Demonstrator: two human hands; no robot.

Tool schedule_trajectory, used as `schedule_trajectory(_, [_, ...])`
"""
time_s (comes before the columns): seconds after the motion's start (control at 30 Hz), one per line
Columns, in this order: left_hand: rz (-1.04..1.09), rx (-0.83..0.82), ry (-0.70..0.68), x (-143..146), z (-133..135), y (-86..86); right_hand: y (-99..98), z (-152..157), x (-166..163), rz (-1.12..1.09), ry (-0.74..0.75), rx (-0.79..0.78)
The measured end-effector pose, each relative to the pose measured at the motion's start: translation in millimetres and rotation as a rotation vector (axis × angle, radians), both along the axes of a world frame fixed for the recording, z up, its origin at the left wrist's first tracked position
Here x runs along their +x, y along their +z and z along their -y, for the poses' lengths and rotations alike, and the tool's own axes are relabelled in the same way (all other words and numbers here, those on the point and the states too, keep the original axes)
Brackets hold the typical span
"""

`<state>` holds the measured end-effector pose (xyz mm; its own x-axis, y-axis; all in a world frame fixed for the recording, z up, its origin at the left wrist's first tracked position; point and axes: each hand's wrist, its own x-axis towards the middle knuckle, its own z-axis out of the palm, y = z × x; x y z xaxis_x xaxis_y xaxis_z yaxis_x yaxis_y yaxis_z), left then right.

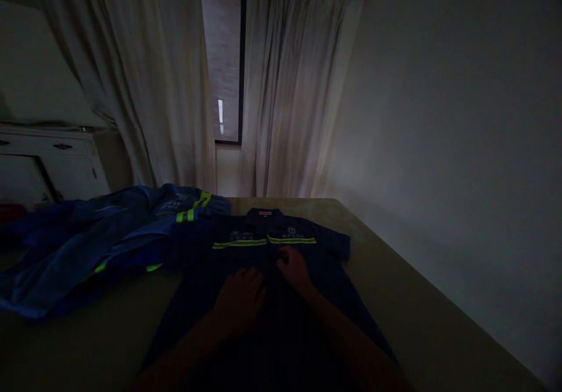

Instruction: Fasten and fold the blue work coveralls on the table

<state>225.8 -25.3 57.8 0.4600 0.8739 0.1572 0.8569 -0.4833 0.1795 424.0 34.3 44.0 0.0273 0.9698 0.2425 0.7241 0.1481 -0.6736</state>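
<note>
A dark navy short-sleeved work shirt (325, 298) lies spread out, front side up, with its collar at the far end. Yellow-green striped bands cross its chest, with pale lettering and a round emblem above them. My left hand (241, 294) rests low over the shirt's front, palm down, fingers apart and slightly bent. Just right of the shirt's centre line, below the chest band, my right hand (293, 267) has its thumb and fingers curled together at the cloth. Deep shadow hides what lies between those fingertips.
A heap of blue work clothes (127, 222) with yellow-green bands lies to the left, touching the shirt's sleeve. The pale table (408, 304) runs along a white wall (461, 146) on the right. Curtains (298, 88), a window (223, 64) and a white cabinet (65, 152) stand behind.
</note>
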Motion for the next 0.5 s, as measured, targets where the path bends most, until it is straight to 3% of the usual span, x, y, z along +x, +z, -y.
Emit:
schedule_trajectory(0.1, [0.012,-0.05,0.157,22.8,-29.6,12.5,4.1,-5.8,12.6,-0.035,0.055,-0.04])
schedule_trajectory(0.2, [0.068,-0.04,0.206,38.9,-46.6,7.2,5.2,-8.2,19.0,0.009,0.096,-0.065])
schedule_trajectory(0.33, [0.159,0.047,0.136,43.2,-42.6,-7.0,4.9,-9.7,21.2,0.082,0.117,-0.093])
schedule_trajectory(0.5, [0.09,0.032,0.063,40.5,-34.1,-6.8,15.3,0.8,14.3,0.163,0.206,-0.132])
